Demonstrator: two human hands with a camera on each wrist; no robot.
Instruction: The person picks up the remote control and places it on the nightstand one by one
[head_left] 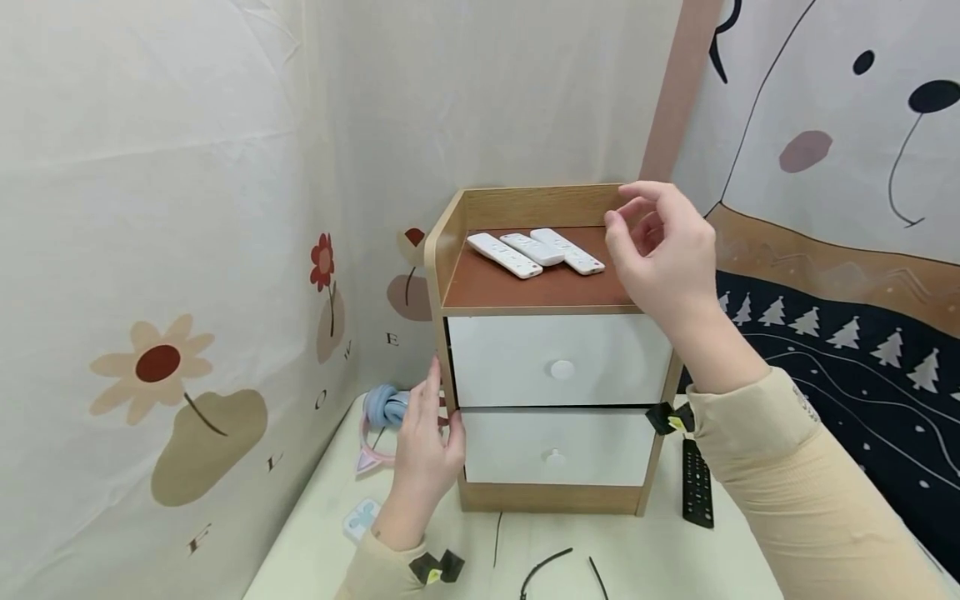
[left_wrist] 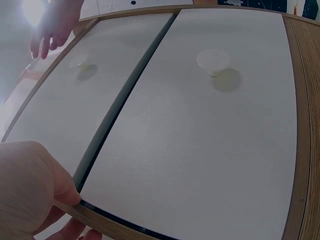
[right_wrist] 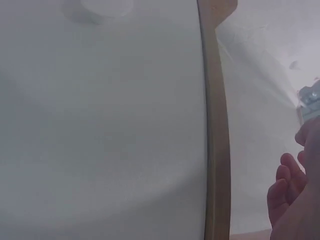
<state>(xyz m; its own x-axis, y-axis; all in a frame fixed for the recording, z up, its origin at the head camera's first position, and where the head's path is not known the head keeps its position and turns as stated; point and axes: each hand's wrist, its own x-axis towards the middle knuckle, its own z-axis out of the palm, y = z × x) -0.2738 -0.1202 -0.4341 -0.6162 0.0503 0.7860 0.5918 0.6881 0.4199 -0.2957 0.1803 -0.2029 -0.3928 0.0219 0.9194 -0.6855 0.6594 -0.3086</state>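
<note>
A small wood-edged cabinet (head_left: 551, 498) with two white drawers stands before me. My left hand (head_left: 427, 454) rests against its left side, fingers straight and pointing up, thumb at the front edge. In the left wrist view, the left thumb (left_wrist: 65, 187) touches the edge by the gap between the drawers. My right hand (head_left: 667, 250) is raised over the top's right side, fingers loosely bent with nothing seen between them. Three white remote controls, a left one (head_left: 504, 255), a middle one (head_left: 534, 249) and a right one (head_left: 573, 254), lie on the brown top.
A black remote control (head_left: 697, 483) lies right of the cabinet. To its left are a blue coiled cord (head_left: 386, 406), a pink-rimmed item (head_left: 367, 458) and a pale blue item (head_left: 362, 518). Thin dark strips (head_left: 542, 568) lie in front. Printed curtains (head_left: 225, 250) close in behind.
</note>
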